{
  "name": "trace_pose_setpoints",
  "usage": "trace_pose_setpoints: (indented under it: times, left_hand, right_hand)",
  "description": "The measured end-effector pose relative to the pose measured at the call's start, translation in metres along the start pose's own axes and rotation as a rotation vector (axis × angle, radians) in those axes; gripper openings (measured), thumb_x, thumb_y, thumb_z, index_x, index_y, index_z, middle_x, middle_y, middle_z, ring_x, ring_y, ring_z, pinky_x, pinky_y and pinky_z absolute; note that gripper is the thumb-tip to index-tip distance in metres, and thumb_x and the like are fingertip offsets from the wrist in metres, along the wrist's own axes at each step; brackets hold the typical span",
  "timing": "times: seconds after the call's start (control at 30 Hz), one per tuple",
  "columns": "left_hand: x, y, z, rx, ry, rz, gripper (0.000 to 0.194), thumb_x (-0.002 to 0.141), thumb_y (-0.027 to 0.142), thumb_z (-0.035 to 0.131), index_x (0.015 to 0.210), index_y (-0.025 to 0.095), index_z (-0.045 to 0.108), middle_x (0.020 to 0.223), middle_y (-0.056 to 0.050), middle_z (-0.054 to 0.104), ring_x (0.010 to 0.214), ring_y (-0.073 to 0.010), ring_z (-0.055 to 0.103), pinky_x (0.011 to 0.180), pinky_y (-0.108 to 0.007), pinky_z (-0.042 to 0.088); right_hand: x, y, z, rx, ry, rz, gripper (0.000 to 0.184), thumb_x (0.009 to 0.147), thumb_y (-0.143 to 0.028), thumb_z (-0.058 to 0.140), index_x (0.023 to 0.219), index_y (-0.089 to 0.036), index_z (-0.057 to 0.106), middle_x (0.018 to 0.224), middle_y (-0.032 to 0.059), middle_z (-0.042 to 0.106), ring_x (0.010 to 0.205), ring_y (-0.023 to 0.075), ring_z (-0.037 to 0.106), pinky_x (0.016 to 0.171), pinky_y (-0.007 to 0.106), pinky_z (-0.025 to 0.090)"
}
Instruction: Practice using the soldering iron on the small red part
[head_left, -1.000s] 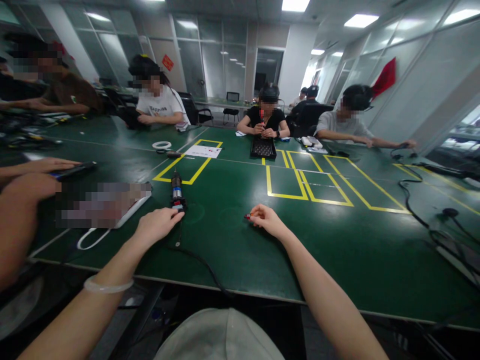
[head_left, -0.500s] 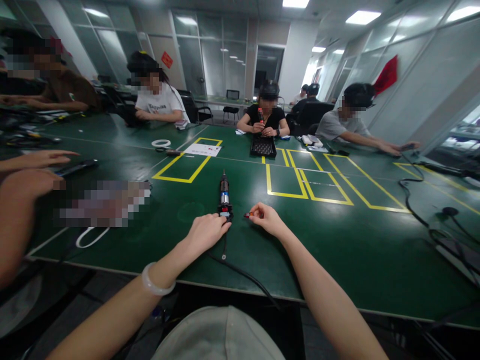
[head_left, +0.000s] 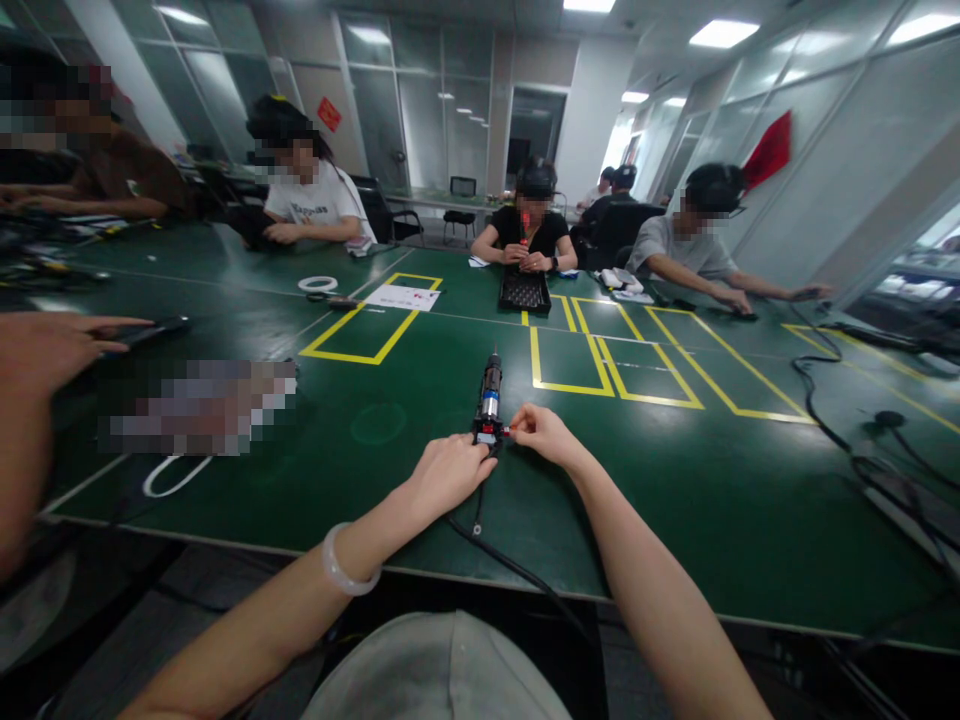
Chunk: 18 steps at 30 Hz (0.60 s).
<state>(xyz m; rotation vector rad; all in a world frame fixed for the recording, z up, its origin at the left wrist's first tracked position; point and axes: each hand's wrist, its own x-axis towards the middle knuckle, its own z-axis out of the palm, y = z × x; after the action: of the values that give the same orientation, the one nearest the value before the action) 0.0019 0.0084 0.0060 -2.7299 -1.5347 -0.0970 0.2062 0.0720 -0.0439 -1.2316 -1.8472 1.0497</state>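
Observation:
A corded power tool, like a slim drill with its inner parts exposed, lies on the green table with its thin tip pointing away from me. Silver, blue and red parts show along its black body. My left hand is closed over its rear end, holding it against the tabletop. Beside the tool's right side, my right hand pinches a small red-and-dark piece. That piece meets the tool's rear section or is very close to it; its exact kind is too small to tell. A black cord runs toward me.
Yellow tape outlines mark the green table. A paper sheet, a white ring and a black tray lie farther back. A co-worker's hand reaches in at left beside a blurred-out item. Other people sit around the table.
The power tool and my left hand have shifted to the right. The small piece in my right hand, earlier apart from the tool, is now at its right side.

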Motion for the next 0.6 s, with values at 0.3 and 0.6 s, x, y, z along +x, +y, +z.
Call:
trace_pose_setpoints:
  times: [0.3,0.6]
  left_hand:
    - [0.017,-0.025,-0.022,-0.082,0.022,-0.124,0.044,0.098,0.041,0.021,0.11,0.023,0.059,0.103,-0.007,0.069,0.091,-0.0235,0.066,0.078,-0.035,0.05]
    - [0.056,-0.035,0.008,-0.229,0.063,0.019,0.039,0.093,0.023,0.03,0.12,0.027,0.058,0.147,0.0,0.044,0.123,-0.0194,0.051,0.1,-0.035,0.044]
  right_hand:
    - [0.0,-0.005,0.009,-0.021,-0.003,-0.015,0.019,0.072,-0.03,0.067,0.078,-0.018,0.053,0.064,-0.0018,0.06,0.056,0.0116,0.053,0.053,0.022,0.039]
    - [0.0,-0.014,0.014,-0.107,0.03,-0.057,0.015,0.075,-0.03,0.065,0.077,-0.019,0.054,0.062,-0.0032,0.058,0.055,0.011,0.051,0.054,0.023,0.038]
